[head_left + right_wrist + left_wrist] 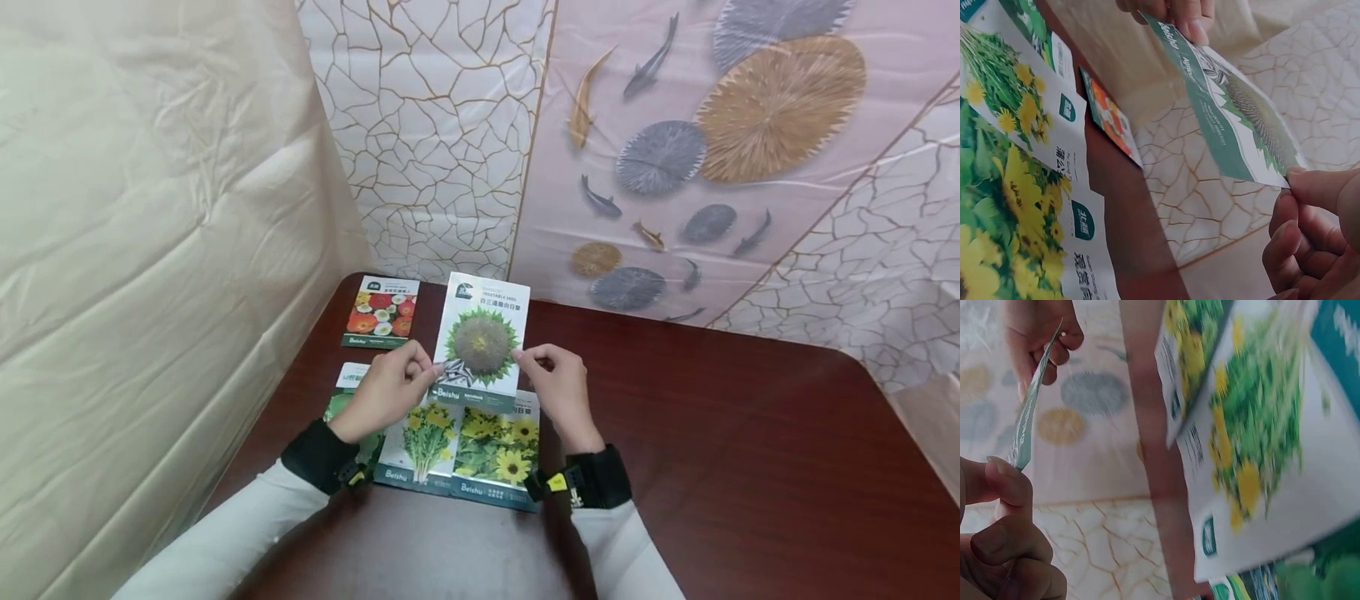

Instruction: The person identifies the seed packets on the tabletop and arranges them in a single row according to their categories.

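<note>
Both hands hold up a seed packet (pixel 483 342) with a large sunflower head printed on it. My left hand (pixel 390 387) pinches its left edge near the bottom; my right hand (pixel 558 387) pinches the right edge between thumb and fingers. In the right wrist view the sunflower seed packet (pixel 1229 119) is tilted, clear of the table. Below it lie a packet with yellow-flowered greens (pixel 422 446) and a packet with yellow daisy-like flowers (pixel 495 454), side by side. A green packet (pixel 348 379) lies partly hidden under my left hand and wrist.
A packet with red and white flowers (pixel 381 312) lies at the back left of the dark brown table (pixel 712 433). Cream cloth (pixel 172 208) hangs along the left, and a patterned cloth (pixel 442 133) with fish and round leaves hangs behind.
</note>
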`<state>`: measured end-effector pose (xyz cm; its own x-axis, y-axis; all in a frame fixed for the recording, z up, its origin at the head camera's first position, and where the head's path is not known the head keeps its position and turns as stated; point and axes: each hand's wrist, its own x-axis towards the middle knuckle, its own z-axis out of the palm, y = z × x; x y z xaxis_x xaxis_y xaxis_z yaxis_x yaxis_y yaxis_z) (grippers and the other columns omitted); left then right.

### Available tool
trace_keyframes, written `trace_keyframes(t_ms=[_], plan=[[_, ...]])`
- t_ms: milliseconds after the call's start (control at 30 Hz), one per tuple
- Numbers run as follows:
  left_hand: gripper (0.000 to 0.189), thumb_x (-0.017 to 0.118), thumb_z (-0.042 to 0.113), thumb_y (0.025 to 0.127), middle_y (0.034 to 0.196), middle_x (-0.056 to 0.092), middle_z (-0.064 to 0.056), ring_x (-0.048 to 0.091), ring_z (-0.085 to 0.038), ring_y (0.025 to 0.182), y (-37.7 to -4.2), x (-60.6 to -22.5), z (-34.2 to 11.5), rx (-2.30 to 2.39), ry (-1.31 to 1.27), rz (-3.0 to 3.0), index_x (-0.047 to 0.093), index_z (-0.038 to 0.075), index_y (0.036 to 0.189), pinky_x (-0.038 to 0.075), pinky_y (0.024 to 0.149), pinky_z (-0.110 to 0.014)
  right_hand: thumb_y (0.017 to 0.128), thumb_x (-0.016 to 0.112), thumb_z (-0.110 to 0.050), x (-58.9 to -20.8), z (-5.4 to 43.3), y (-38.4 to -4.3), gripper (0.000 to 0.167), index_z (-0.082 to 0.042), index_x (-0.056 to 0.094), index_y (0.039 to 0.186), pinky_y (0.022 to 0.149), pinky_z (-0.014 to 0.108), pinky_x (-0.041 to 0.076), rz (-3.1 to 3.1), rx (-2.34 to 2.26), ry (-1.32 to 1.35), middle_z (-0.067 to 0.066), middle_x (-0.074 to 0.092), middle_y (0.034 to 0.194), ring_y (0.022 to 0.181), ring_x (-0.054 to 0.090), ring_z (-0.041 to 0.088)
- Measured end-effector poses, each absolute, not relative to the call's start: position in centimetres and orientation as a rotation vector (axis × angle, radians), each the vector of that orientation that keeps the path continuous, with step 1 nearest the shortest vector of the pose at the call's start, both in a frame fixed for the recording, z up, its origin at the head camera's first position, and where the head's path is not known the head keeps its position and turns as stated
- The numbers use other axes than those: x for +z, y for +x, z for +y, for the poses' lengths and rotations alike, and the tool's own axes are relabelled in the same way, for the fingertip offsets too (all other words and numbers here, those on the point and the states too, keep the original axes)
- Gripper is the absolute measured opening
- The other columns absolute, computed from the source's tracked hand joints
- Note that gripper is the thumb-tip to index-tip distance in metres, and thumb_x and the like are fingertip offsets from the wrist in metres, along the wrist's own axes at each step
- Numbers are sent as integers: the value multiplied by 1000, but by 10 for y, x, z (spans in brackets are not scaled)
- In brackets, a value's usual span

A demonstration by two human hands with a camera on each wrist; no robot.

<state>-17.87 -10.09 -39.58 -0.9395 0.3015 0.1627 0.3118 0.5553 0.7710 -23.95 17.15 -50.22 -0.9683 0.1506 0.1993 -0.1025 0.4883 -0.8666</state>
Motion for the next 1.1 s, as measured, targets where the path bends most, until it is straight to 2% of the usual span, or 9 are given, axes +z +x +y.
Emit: trace_keyframes(t_ms=[133, 300, 400, 533, 667, 800, 967, 1100], plan=[[17, 62, 27, 95, 59, 48, 5, 42, -9, 49, -159, -393, -92, -1276, -586, -2770, 54, 16, 87, 34, 54, -22, 83, 58, -67, -495, 184, -210, 31, -39, 65, 93, 71, 34, 46, -2485, 1429, -50, -14, 63, 85, 75, 57, 7], [17, 65, 32, 92, 57, 47, 12, 43, -3, 51, -137, -392, -78, -1117, -667, -2791, 56, 21, 83, 34, 53, -21, 89, 56, -59, -500, 213, -174, 21, -42, 62, 98, 71, 27, 44, -2568, 1270, 56, -20, 60, 89, 77, 54, 2], [18, 65, 34, 92, 56, 45, 14, 42, -1, 51, -127, -394, -70, -1082, -745, -2807, 55, 23, 82, 33, 54, -20, 92, 56, -54, -495, 227, -151, 17, -39, 62, 97, 70, 24, 43, -2617, 1154, 107, -19, 59, 87, 76, 52, 0], [20, 63, 35, 94, 59, 47, 16, 40, 1, 51, -117, -400, -60, -1058, -873, -2824, 54, 23, 81, 33, 56, -18, 92, 62, -46, -455, 225, -114, 18, -29, 66, 87, 63, 26, 41, -2673, 1095, 44, -11, 61, 76, 67, 51, 5], [21, 62, 35, 94, 61, 48, 16, 40, 2, 52, -113, -407, -50, -1040, -967, -2854, 53, 22, 80, 33, 55, -18, 88, 70, -36, -409, 215, -86, 19, -20, 66, 78, 63, 24, 41, -2748, 1073, -45, -6, 62, 68, 62, 51, 5], [25, 62, 38, 94, 60, 47, 16, 41, 1, 51, -114, -415, -35, -984, -1004, -2905, 51, 23, 77, 33, 53, -18, 88, 71, -28, -402, 219, -75, 17, -18, 64, 76, 62, 21, 40, -2843, 915, -81, -7, 60, 67, 61, 49, 1], [29, 62, 41, 93, 60, 45, 14, 42, -1, 52, -121, -426, -12, -910, -1036, -2966, 50, 23, 75, 32, 50, -19, 90, 68, -25, -412, 231, -74, 18, -15, 60, 78, 64, 28, 38, -2910, 726, -102, -5, 59, 68, 59, 45, 5], [34, 64, 50, 89, 60, 45, 13, 41, -3, 51, -125, -431, 1, -850, -1057, -3022, 51, 21, 76, 31, 48, -20, 91, 67, -25, -420, 239, -75, 20, -15, 59, 76, 66, 32, 37, -2946, 708, -171, -3, 59, 66, 57, 45, 8]])
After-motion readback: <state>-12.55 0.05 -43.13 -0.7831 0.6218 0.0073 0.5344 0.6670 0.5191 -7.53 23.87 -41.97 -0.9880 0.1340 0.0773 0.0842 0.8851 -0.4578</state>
